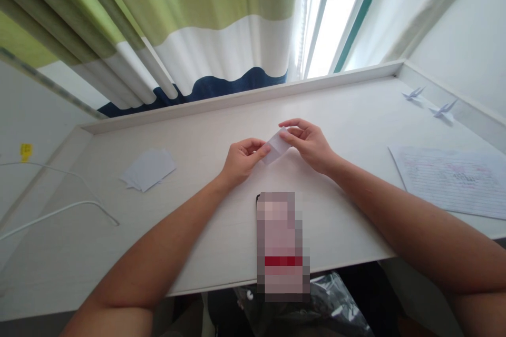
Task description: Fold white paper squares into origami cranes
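A small piece of folded white paper (275,146) is held up between my two hands, just above the white desk. My left hand (244,159) pinches its left edge between thumb and fingers. On the upper right edge, the thumb and fingers of my right hand (310,143) grip the same paper. A crease runs across its face. Below my hands lies a phone-shaped object (280,245), blurred by pixelation, near the desk's front edge.
Several loose white sheets (149,169) lie at the left. Two folded paper birds (443,110) stand at the back right, above a stack of lined, written pages (454,179). A white cable (59,214) crosses the left side. A raised rim (245,96) borders the desk's back.
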The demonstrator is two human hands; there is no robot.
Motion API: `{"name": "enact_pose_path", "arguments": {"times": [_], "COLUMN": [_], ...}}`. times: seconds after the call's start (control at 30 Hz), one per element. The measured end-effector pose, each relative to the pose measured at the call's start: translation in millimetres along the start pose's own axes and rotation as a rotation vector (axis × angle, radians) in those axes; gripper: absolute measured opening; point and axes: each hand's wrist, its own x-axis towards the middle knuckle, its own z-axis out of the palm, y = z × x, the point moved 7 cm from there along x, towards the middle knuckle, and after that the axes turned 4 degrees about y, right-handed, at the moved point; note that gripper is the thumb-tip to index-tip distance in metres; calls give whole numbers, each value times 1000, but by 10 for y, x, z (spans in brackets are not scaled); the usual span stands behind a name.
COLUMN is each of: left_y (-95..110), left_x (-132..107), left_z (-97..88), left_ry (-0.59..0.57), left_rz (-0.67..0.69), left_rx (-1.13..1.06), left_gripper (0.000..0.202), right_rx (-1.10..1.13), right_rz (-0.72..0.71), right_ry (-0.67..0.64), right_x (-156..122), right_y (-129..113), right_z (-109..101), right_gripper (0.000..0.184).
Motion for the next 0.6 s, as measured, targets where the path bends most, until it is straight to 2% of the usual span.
{"name": "enact_pose_path", "arguments": {"times": [0.17, 0.27, 0.43, 0.6], "left_y": [1, -2, 1, -14], "left_x": [20, 19, 2, -1], "left_z": [-86, -108, -71, -18], "left_ry": [112, 132, 102, 47], "left_rz": [-60, -84, -73, -60], "left_rx": [-17, -2, 39, 62], "left_gripper": [43, 47, 50, 51], "right_rx": [-121, -204, -278, -160], "right_rz": [-76, -120, -151, -79], "right_ry": [133, 175, 148, 78], "right_x": [63, 60, 35, 23], "right_y": [21, -10, -58, -14], "right_z": [-127, -153, -102, -38], "right_gripper": [41, 35, 29, 33]}}
